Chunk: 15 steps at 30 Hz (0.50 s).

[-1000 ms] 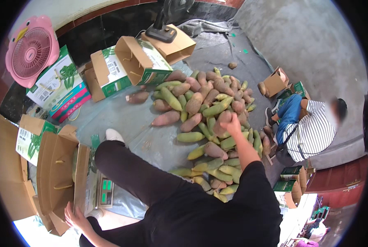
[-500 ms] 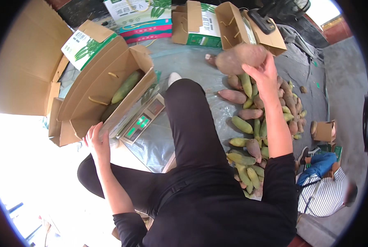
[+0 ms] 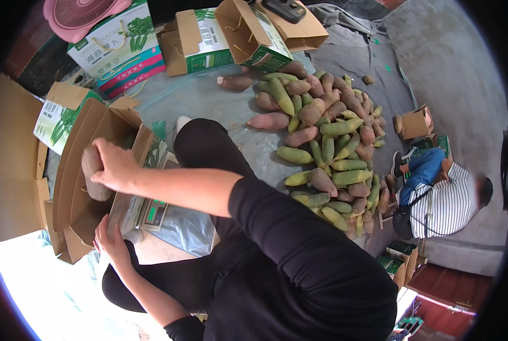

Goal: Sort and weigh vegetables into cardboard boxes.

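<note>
My right hand [image 3: 115,165] is wrapped over a fat, dull brown mango [image 3: 93,173], fingers curled round its upper end, holding it inside the open cardboard box [image 3: 75,148] at my left. The fruit is smooth-skinned and oblong, standing nearly upright against the box's inner wall. My left hand [image 3: 111,241] lies lower down, fingers loosely together against the box's near edge, beside the flat weighing scale [image 3: 152,213] with its small green display (whether that hand actually grips the cardboard I cannot tell). The box is plain corrugated brown inside, its flaps splayed outward.

Beyond my black-clad knee, the pile of mangoes [image 3: 328,148] spreads over a grey plastic sheet [image 3: 203,99], long tapered fruits, some green-yellow, some rosy brown. More printed green-and-white cartons [image 3: 200,42] stand along the sheet's far edge, and a round pink fan [image 3: 86,11] rests on one. At the sheet's right edge, a person in a striped shirt [image 3: 444,202] crouches.
</note>
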Each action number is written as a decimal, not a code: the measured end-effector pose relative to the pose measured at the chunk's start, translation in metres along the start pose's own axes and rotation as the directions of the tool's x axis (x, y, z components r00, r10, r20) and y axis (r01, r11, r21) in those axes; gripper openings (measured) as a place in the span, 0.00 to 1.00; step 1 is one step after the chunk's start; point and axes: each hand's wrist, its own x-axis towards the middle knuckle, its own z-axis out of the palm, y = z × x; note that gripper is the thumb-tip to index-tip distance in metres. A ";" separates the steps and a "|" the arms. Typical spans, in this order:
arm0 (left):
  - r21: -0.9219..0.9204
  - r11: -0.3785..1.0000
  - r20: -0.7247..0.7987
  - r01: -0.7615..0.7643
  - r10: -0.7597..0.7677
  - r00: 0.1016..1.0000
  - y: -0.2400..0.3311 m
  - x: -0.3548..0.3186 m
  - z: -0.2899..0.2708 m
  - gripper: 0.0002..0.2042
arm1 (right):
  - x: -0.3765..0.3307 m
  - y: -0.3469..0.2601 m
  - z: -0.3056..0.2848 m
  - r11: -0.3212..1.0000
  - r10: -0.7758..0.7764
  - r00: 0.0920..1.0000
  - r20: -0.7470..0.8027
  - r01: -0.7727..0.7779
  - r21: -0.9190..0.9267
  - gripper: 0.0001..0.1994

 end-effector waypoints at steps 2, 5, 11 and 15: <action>-0.047 0.999 0.008 -0.003 0.003 1.000 -0.011 -0.001 0.000 0.17 | -0.011 -0.006 0.008 0.993 -0.087 0.996 -0.027 0.085 -0.079 0.30; 0.018 1.000 0.016 0.020 -0.020 1.000 -0.020 -0.007 0.004 0.17 | -0.016 -0.020 -0.015 0.975 -0.215 0.975 0.050 0.217 -0.039 0.26; 0.088 0.996 -0.044 0.021 -0.017 0.999 -0.016 -0.002 0.001 0.16 | -0.014 -0.036 -0.141 0.878 -0.417 0.898 -0.139 0.437 0.195 0.13; 0.117 0.993 -0.045 0.003 0.003 0.999 -0.020 -0.004 -0.003 0.15 | -0.027 0.044 -0.223 0.988 -0.148 0.961 -0.232 0.153 0.004 0.12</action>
